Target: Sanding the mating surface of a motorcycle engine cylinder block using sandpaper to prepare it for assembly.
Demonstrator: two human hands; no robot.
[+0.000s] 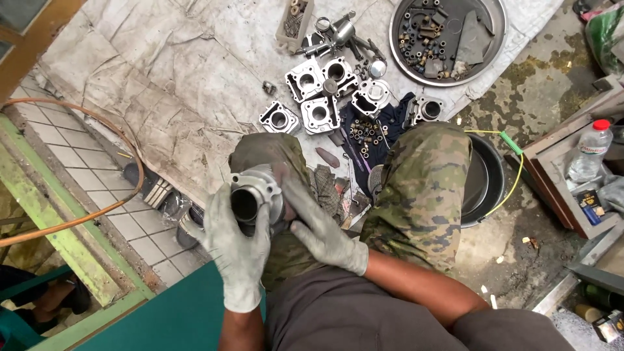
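Head view. A grey metal engine cylinder with a round open bore (pixel 252 198) is held above the knees of a seated person in camouflage trousers (pixel 422 188). The left hand (pixel 235 250), in a soiled grey work glove, is wrapped around the lower near side of the cylinder, fingers curled closed on its body with the thumb up beside the bore. The right hand (pixel 322 231), gloved alike, is laid against the right flank of the cylinder, fingers extended and pressed on the metal rather than clenched.

Beyond the cylinder, on a creased dirty grey ground sheet (pixel 162 84), a cluster of similar finned grey metal cylinder blocks (pixel 315 97) is laid out, some touching one another. Further beyond and to the right of the cylinder, a round metal tray filled with small dark bolts and bushings (pixel 448 39) is noted. To the right of the cylinder, past the far knee, a dark round basin (pixel 487 185) is partly hidden. Well to the right, a clear plastic bottle with a red cap (pixel 590 153) stands in a wooden box. To the left of the cylinder, an orange hose (pixel 84 218) is curved across a tiled floor.
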